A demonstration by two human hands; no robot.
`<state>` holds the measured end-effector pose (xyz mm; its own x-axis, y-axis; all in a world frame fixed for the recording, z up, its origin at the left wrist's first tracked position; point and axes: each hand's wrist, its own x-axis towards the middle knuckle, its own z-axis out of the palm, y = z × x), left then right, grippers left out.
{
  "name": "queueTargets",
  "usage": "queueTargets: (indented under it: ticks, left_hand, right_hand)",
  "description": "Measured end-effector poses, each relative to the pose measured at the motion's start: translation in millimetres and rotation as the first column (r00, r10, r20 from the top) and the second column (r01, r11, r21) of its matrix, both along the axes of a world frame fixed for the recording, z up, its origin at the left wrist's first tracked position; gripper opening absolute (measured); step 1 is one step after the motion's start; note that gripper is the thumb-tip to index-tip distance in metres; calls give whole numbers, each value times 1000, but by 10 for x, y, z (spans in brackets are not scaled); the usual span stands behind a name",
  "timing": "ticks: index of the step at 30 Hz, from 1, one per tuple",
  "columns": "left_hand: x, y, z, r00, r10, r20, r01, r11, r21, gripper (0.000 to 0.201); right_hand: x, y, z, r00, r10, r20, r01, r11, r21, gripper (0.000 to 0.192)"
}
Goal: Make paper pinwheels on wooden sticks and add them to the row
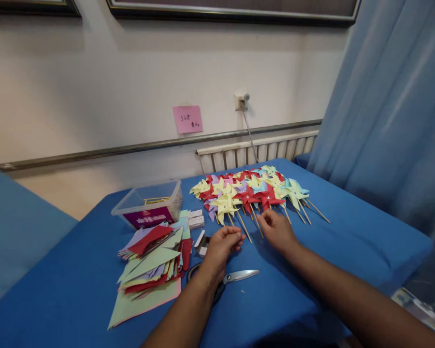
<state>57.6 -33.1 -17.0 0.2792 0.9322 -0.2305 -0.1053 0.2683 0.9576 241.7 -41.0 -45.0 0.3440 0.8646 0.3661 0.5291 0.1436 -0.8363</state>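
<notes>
Seen from the head camera, a person works at a blue-covered counter (348,237) set against a pale wall, both bare forearms reaching in from the bottom of the frame. The left hand (221,246) hovers just above the cloth with its fingers (235,235) curled together, the tips pinched near the lower end of a thin wooden stick (243,227); whether they actually clamp anything cannot be told from this angle. The right hand (277,229) sits just beside it, fingers bent and drawn loosely together, their tips touching or nearly touching the sticks of a dense row of paper pinwheels (250,191) in red, yellow, purple and pale green, which lies fanned across the far middle of the counter with the stems pointing toward the person. A pair of scissors (232,278) lies flat on the cloth just below the left wrist, blades pointing right. To the left spreads a loose pile of coloured paper sheets (152,263), red and green uppermost, and behind it stands a clear plastic box (148,203) with a purple label. Small white boxes (195,220) rest between the box and the hands. A pink note (187,119) is stuck to the wall above a radiator (257,152), and a blue curtain (391,106) hangs at right.
</notes>
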Motion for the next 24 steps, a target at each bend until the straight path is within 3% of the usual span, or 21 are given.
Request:
queueTargets:
  ticks: [3, 7, 9, 13, 16, 20, 22, 24]
  left_hand:
    - [6, -16, 10, 995, 99, -26, -92, 976, 196, 19]
    - [-21, -56, 48, 970, 229, -79, -171, 878, 447, 15]
    - [-51, -71, 78, 956, 280, -82, -205, 843, 497, 14]
    - [-181, -32, 184, 922, 387, -33, -316, 797, 515, 17]
    - [-344, 65, 293, 831, 554, 48, -492, 693, 526, 21]
    - [-524, 184, 404, 729, 673, 125, -630, 589, 507, 21]
    - [-552, 195, 424, 716, 688, 114, -640, 583, 500, 20]
    - [-535, 169, 414, 747, 663, 59, -591, 620, 515, 19]
  right_hand:
    - [-432, 106, 156, 949, 132, -286, -118, 991, 65, 34]
    - [-906, 311, 231, 693, 227, -684, -249, 966, 68, 37]
    - [-1030, 363, 179, 665, 245, -706, -276, 958, 72, 38]
    - [-1060, 352, 13, 687, 333, -646, -375, 924, 77, 37]
    - [-1035, 331, -67, 697, 389, -602, -444, 894, 63, 31]
    - [-1106, 331, -157, 741, 469, -481, -508, 860, 56, 21]
    - [-1163, 321, -208, 743, 513, -430, -555, 831, 32, 19]
    - [-1200, 298, -246, 731, 542, -416, -593, 805, 7, 19]
